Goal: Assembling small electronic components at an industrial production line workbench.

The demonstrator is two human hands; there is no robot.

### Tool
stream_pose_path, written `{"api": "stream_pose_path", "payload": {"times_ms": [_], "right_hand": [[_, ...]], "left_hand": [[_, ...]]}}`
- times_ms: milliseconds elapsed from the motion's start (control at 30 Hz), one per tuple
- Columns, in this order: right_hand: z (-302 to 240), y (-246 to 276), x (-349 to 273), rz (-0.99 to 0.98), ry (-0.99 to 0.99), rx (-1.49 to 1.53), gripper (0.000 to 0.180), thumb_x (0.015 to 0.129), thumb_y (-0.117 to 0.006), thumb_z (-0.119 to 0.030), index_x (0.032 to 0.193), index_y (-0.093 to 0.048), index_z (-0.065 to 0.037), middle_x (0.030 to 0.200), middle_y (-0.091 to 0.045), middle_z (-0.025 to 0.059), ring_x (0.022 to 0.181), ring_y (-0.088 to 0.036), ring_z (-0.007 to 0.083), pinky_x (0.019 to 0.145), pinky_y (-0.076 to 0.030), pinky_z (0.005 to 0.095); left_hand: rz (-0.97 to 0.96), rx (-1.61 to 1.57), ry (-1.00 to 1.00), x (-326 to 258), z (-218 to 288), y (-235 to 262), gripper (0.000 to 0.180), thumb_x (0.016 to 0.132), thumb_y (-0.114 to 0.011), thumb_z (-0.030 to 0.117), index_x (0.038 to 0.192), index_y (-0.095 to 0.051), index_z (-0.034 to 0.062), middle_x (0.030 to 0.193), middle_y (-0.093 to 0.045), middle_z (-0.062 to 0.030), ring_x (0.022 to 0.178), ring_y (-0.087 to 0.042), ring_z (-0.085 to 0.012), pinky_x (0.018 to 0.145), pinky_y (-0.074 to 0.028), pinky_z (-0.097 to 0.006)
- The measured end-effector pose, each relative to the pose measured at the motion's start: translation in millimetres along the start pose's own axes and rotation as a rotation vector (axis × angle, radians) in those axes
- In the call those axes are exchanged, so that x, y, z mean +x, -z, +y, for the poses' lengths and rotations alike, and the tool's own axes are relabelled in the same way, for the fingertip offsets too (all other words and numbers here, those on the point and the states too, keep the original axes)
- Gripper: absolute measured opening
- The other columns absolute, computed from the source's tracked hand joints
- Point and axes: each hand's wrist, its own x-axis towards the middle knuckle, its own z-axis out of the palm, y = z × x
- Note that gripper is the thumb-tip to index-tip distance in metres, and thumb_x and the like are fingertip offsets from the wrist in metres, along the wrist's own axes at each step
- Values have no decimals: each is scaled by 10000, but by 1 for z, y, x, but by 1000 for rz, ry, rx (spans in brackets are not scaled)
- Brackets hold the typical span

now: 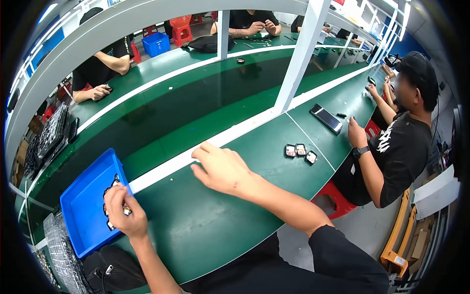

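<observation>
My left hand [124, 211] is at the right side of a blue plastic tray [84, 208], over a cluster of small black-framed parts [115, 181] with pale and coloured pieces inside. Its fingers are curled down and hide part of the cluster; what they grip, if anything, I cannot make out. Held above the green tabletop near the white rail, my right hand [223, 169] has its fingers loosely stretched and a gap beside the thumb. Nothing shows in it.
Three small black-framed parts [300, 150] lie right of my right arm, near a phone [326, 118]. A white post [299, 59] rises from the rail [235, 132]. A black bag [110, 269] sits below the tray. A co-worker [391, 142] sits at the right; others work across the table.
</observation>
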Motion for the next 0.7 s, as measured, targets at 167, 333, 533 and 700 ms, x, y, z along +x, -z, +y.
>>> {"api": "stream_pose_path", "payload": {"times_ms": [167, 333, 533, 700], "right_hand": [[35, 33, -58, 88, -359, -404, 409, 989, -689, -338, 1155, -621, 30, 1133, -616, 203, 789, -748, 400, 700, -624, 505], [89, 44, -120, 183, -660, -630, 439, 944, -747, -364, 1139, -643, 16, 1105, -627, 204, 788, -738, 403, 685, -618, 496], [86, 39, -132, 163, -634, -538, 378, 952, -748, -350, 1178, -649, -64, 1108, -632, 205, 795, -733, 425, 691, -604, 518], [61, 14, -111, 65, -488, -344, 350, 962, -743, -384, 1188, -653, -132, 1119, -638, 167, 780, -731, 426, 681, -594, 525]], "left_hand": [[-280, -317, -58, -22, 32, -26, 263, 748, -644, -174, 953, -687, -15, 951, -695, -155, 845, -691, -332, 749, -568, -397], [-436, -430, 49, -39, 38, -46, 242, 778, -692, -137, 969, -716, 10, 949, -707, -130, 866, -702, -321, 769, -577, -398], [-441, -467, 133, -44, 33, -50, 207, 822, -689, -133, 983, -720, -6, 954, -704, -145, 875, -704, -314, 802, -580, -383], [-485, -496, 237, -46, 34, -50, 174, 863, -687, -115, 1003, -719, -17, 962, -702, -149, 888, -705, -295, 813, -576, -359]]}}
